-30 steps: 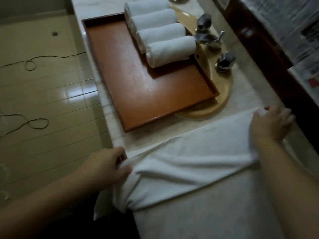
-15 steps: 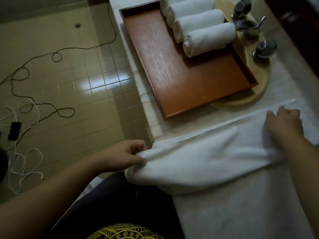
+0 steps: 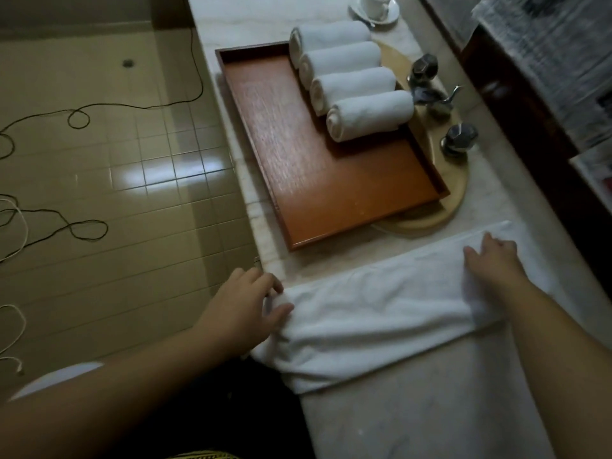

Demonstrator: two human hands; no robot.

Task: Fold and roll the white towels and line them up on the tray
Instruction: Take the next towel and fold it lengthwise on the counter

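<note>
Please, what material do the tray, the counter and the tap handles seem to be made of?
The tray looks like wood with a smooth reddish-brown finish: grain lines show and the light reflects softly. The counter seems to be pale polished stone, perhaps marble, with faint veins. The tap handles look like faceted metal, grey and shiny; chrome or steel cannot be told.

A bathroom, perhaps a hotel's, is suggested: a marble counter (image 3: 430,409) is fitted with a sink (image 3: 453,193) and metal taps (image 3: 430,91) at the far right, and a glossy tiled floor (image 3: 116,160) with a drain (image 3: 127,63) is seen left.
</note>
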